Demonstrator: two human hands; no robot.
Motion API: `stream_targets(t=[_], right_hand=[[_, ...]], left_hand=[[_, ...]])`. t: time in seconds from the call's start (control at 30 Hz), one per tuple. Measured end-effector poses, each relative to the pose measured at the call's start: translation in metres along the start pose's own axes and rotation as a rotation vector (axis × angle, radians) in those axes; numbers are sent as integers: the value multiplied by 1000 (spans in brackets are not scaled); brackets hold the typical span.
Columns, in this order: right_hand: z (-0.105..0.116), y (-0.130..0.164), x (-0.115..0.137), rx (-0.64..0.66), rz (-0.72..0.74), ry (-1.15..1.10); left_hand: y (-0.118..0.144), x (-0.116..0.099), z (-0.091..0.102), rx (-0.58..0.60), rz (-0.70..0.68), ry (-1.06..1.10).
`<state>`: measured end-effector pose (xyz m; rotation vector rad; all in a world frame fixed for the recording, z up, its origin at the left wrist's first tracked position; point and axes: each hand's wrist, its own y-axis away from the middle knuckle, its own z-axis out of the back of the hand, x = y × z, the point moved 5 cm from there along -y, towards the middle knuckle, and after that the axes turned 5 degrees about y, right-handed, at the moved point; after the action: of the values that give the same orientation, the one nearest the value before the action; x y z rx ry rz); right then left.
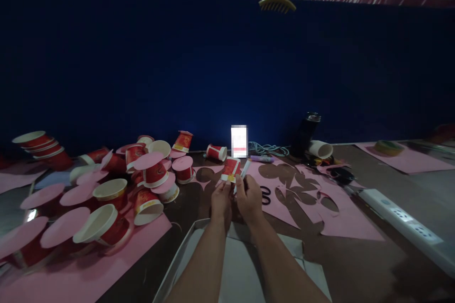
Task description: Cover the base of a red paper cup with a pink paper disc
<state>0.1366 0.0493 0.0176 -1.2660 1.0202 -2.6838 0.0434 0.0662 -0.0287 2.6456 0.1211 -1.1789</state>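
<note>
Both hands at small red paper cup, above dark tabletop.
Left hand (221, 200) pinches red-and-white paper cup (231, 170); right hand (250, 199) grips white stick-like tool (244, 170) beside it. Judgement: steady cup, keep tool close against rim.

A dark table (355, 265) is covered with pink paper (341, 220). Red cups (110, 227), a power strip (401, 218), scissors (265, 195) and a black bottle (305, 135) are laid on it.
</note>
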Motion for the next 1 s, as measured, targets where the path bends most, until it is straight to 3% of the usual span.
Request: stream_targets(t=[0.2, 0.5, 1.0], right_hand=[[-1, 0, -2, 2, -21, -24], [10, -3, -10, -197, -63, -66], [9, -4, -5, -164, 26, -34]], left_hand=[[-6, 6, 3, 0, 24, 72], [-17, 16, 13, 35, 23, 123], [-24, 23, 18, 77, 40, 87]])
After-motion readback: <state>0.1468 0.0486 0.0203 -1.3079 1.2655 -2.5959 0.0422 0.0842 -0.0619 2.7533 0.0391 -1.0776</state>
